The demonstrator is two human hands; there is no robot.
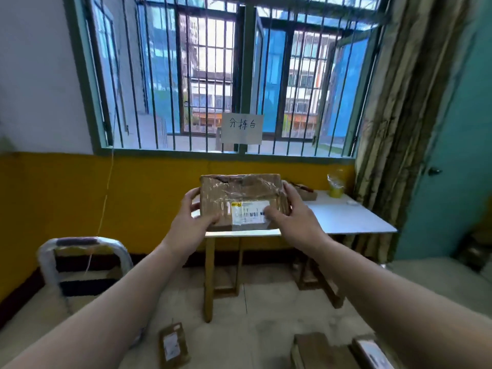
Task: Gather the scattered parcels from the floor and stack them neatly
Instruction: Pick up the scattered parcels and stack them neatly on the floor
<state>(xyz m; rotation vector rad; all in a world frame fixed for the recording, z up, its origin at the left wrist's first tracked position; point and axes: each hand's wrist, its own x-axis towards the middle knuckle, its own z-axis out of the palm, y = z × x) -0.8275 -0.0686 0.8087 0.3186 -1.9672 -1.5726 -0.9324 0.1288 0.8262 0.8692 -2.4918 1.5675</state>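
Note:
I hold a taped brown cardboard parcel (239, 193) with a white shipping label in both hands, at the left end of the white table (346, 219). My left hand (194, 217) grips its left side and my right hand (290, 211) grips its right side, thumb on the label. The parcel's lower edge is at the tabletop; whether it rests there I cannot tell. On the floor lie a small flat brown parcel (173, 344) with a label and two more parcels (319, 350) (372, 352) at the bottom right.
A small open box (306, 193) and a yellow bagged item (335, 186) stand at the table's back. A wrapped metal frame (80, 262) stands at the left by the yellow wall. Barred window ahead, curtain (399, 129) and teal door (452, 155) at the right.

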